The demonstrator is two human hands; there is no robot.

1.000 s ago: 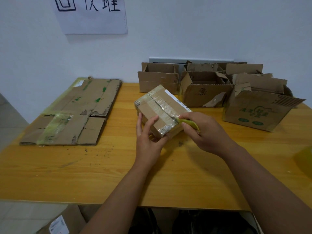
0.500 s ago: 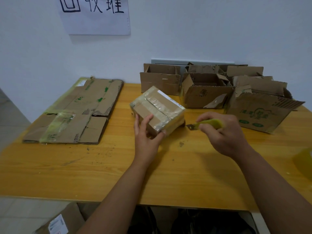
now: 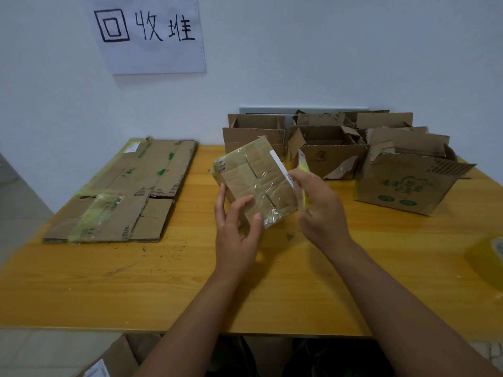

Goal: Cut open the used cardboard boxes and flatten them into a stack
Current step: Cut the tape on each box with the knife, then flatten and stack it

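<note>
A small taped cardboard box (image 3: pixel 253 178) is tilted up above the wooden table (image 3: pixel 168 281), its taped face turned toward me. My left hand (image 3: pixel 236 235) grips its near lower corner, thumb on the taped face. My right hand (image 3: pixel 318 210) holds a yellow-green utility knife (image 3: pixel 303 172) upright beside the box's right edge, blade end pointing up; its fingers touch that edge. A stack of flattened cardboard (image 3: pixel 128 194) lies at the table's left.
Several open boxes stand along the wall: one brown box (image 3: pixel 253 134) behind the held one, another (image 3: pixel 329 156) at centre, a large green-printed box (image 3: pixel 402 183) at right. A yellow tape roll (image 3: pixel 487 259) sits at the right edge. A paper sign (image 3: pixel 149 34) hangs on the wall.
The box has been lifted and turned so its taped face is toward me. My right hand came back from the right to the box's edge, the knife now pointing upward.
</note>
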